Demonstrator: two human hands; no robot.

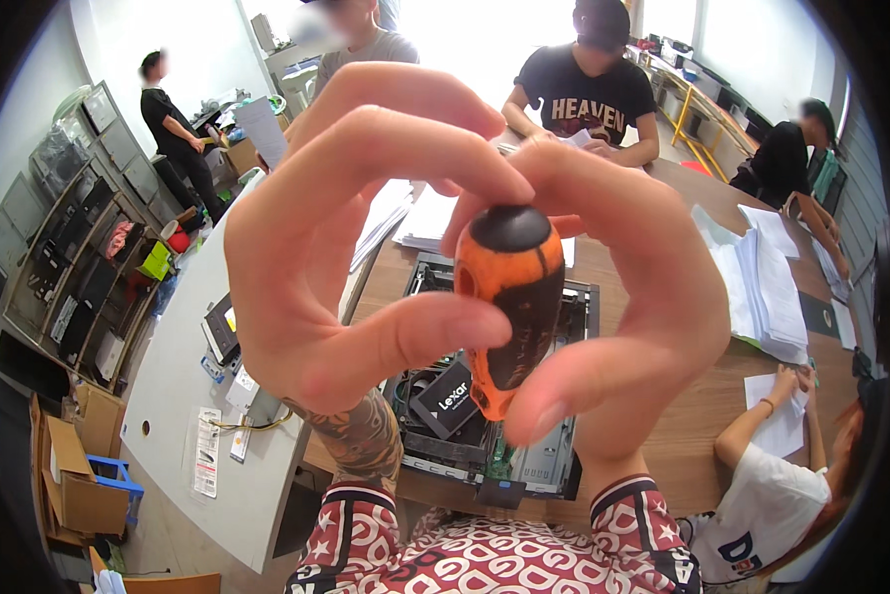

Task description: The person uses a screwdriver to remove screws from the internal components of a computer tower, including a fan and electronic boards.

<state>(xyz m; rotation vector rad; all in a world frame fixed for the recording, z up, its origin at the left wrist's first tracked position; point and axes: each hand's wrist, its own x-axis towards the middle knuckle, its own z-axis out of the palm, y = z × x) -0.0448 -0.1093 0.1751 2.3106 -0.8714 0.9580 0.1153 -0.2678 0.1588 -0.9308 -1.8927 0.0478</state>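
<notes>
Close before me, both hands hold up a stubby screwdriver by its orange and black handle, the black rounded end uppermost. My left hand curls around it, with its thumb pressed on the handle's left side and a fingertip at the top. From the other side, the thumb and fingers of my right hand close on the handle. Any shaft or tip is out of sight. Below, partly hidden by my hands, an opened computer case lies on the table, with a flat black solid-state drive inside.
Paper stacks lie on the brown table, where several people sit. A grey table at left carries a packaged strip and small parts. Shelves and cardboard boxes stand farther left, near a standing person.
</notes>
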